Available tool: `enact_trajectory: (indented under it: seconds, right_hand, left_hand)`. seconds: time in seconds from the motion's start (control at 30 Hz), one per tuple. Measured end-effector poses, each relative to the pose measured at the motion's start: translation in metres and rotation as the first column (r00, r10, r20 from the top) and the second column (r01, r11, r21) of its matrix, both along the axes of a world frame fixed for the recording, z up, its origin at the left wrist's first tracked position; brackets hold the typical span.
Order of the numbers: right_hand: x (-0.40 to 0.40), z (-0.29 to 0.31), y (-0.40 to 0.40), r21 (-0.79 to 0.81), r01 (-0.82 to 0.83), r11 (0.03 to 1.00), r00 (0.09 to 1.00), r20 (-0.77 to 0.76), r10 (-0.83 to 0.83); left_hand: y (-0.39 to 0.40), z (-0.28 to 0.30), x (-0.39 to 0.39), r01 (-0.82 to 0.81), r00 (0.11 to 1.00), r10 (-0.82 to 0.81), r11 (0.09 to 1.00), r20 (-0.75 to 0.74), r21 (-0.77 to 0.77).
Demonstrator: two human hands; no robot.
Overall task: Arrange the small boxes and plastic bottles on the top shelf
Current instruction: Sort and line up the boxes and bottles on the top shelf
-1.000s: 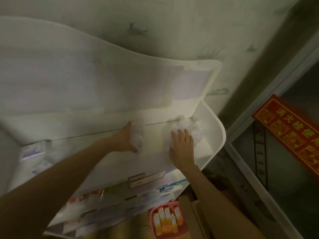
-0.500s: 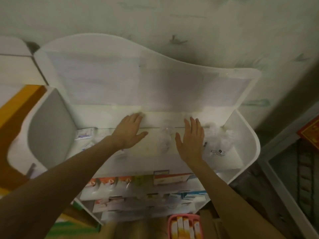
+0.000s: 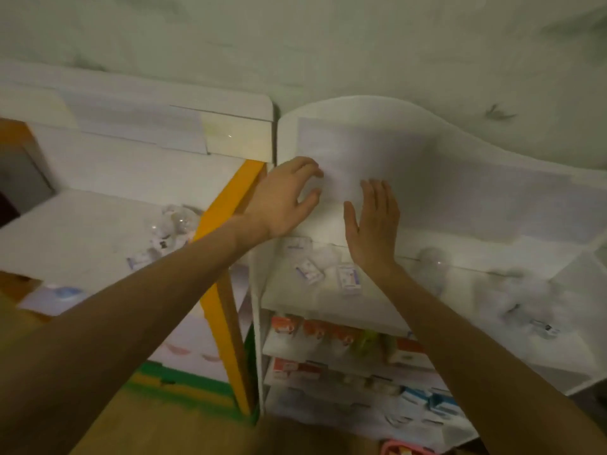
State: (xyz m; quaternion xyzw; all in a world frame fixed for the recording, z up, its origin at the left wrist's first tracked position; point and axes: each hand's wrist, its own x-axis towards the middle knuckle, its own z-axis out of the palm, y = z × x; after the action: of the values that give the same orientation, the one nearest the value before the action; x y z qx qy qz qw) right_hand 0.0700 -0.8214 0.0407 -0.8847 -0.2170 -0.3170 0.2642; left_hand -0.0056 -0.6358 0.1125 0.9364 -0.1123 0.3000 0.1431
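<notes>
Small white boxes (image 3: 309,271) with blue print lie flat at the left end of the white top shelf (image 3: 328,300). Another small box (image 3: 348,280) lies beside them. Clear plastic bottles (image 3: 433,261) stand blurred further right on the same shelf, and a crumpled clear bag (image 3: 532,320) lies near the right end. My left hand (image 3: 282,200) hovers above the shelf's left end, fingers loosely curved, holding nothing. My right hand (image 3: 372,224) is flat and open just above the boxes, empty.
A second white unit (image 3: 82,231) to the left carries clear bottles (image 3: 174,221) and small boxes. An orange post (image 3: 223,244) separates the two units. Lower shelves (image 3: 345,349) hold orange, red and blue packages. A pink basket (image 3: 407,449) sits at the bottom edge.
The view has swung left, bringing the second unit into sight. Both hands let go of the clear bags and travelled left along the top shelf to its left end.
</notes>
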Motion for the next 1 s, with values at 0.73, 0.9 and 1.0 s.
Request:
enact_trajectory:
  seconds: [0.73, 0.9, 1.0]
  right_hand:
    - [-0.165, 0.002, 0.313, -0.165, -0.277, 0.947, 0.899, -0.392, 0.195]
    - [-0.144, -0.042, 0.341, -0.283, -0.319, 0.905, 0.772, -0.631, 0.075]
    - [-0.115, -0.057, 0.359, -0.260, -0.290, 0.921, 0.722, -0.691, 0.033]
  left_hand:
    - [0.339, -0.070, -0.185, -0.431, 0.629, 0.437, 0.884, -0.642, 0.179]
    - [0.354, -0.096, -0.168, -0.399, 0.582, 0.378, 0.904, -0.720, 0.152]
    - [0.366, -0.104, -0.153, -0.412, 0.538, 0.374, 0.899, -0.755, 0.151]
